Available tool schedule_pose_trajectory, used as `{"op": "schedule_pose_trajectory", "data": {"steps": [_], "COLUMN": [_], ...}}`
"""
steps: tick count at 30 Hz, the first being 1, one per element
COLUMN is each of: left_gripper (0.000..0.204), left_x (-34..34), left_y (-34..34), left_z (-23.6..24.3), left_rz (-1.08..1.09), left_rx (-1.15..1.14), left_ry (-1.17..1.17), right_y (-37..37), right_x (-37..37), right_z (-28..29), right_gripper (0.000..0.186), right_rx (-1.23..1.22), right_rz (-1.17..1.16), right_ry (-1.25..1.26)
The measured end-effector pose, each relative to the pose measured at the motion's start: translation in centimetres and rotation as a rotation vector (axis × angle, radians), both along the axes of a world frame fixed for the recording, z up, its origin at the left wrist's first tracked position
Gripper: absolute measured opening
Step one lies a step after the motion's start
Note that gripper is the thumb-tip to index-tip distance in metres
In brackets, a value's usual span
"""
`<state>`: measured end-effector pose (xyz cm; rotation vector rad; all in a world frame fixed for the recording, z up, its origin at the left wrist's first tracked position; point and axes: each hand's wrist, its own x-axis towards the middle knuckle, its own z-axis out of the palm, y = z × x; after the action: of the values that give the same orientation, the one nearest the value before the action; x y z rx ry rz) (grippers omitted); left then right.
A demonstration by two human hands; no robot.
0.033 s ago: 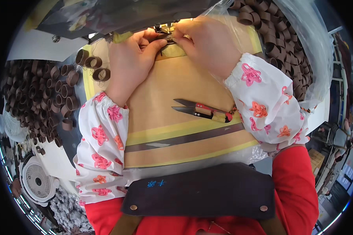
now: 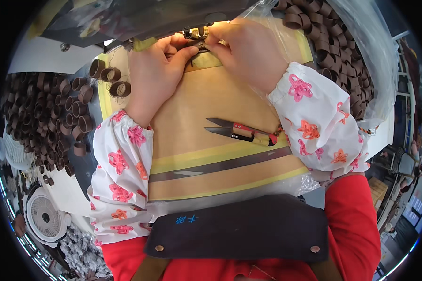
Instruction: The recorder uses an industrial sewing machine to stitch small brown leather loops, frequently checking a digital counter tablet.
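Observation:
Under the lit head of a sewing machine (image 2: 150,21), both my hands meet at the needle area. My left hand (image 2: 162,65) is closed, thumb and fingers pinching the near left side of a small brown band (image 2: 201,47). From the other side my right hand (image 2: 246,51) pinches the same band, its fingertips close to the presser foot (image 2: 200,33). Fingers hide much of the band, so its full shape cannot be seen. On the tan work surface (image 2: 211,103) nearer to me lie thread snips (image 2: 241,131) with red and black handles, blades pointing left.
Several loose brown rings (image 2: 110,74) sit left of my left wrist. A big heap of brown rings (image 2: 47,112) spreads at the far left. More brown loops (image 2: 333,42) lie at the right in a clear plastic bag (image 2: 380,61). A white fan (image 2: 45,217) stands lower left.

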<state>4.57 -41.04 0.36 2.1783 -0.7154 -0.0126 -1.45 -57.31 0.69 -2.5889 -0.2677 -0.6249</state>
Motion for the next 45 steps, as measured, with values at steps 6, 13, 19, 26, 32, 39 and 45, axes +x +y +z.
{"op": "schedule_pose_trajectory", "data": {"steps": [6,13,19,26,32,39,45], "left_gripper": [0.020,0.022,0.025,0.016,0.015,0.012,0.036], "left_x": [-0.1,-0.2,-0.2,-3.4,-2.1,-2.4,-3.7], "left_y": [0.0,-0.2,-0.1,1.5,10.1,7.3,1.7], "left_z": [0.2,0.1,-0.2,0.5,1.4,3.3,0.0], "left_rz": [-0.003,-0.022,0.005,-0.040,0.128,0.084,-0.074], "left_rx": [0.025,0.023,0.036,0.196,0.374,0.241,0.128], "left_ry": [-0.034,0.003,-0.077,-0.442,-0.532,-0.668,-0.456], "right_y": [0.1,-0.2,-0.4,1.2,-0.6,-9.6,-8.7], "right_x": [-0.1,-0.5,-0.2,-0.8,-2.4,-2.3,-0.4], "right_z": [0.1,0.1,-0.7,0.1,2.3,3.3,2.9], "right_gripper": [0.008,0.011,0.011,0.016,0.010,0.013,0.010], "right_rx": [0.002,-0.008,0.034,0.143,-0.139,-0.548,-0.438], "right_rz": [-0.008,-0.040,0.010,0.050,-0.043,-0.351,-0.307], "right_ry": [0.041,0.070,-0.052,0.182,0.100,0.029,-0.011]}}
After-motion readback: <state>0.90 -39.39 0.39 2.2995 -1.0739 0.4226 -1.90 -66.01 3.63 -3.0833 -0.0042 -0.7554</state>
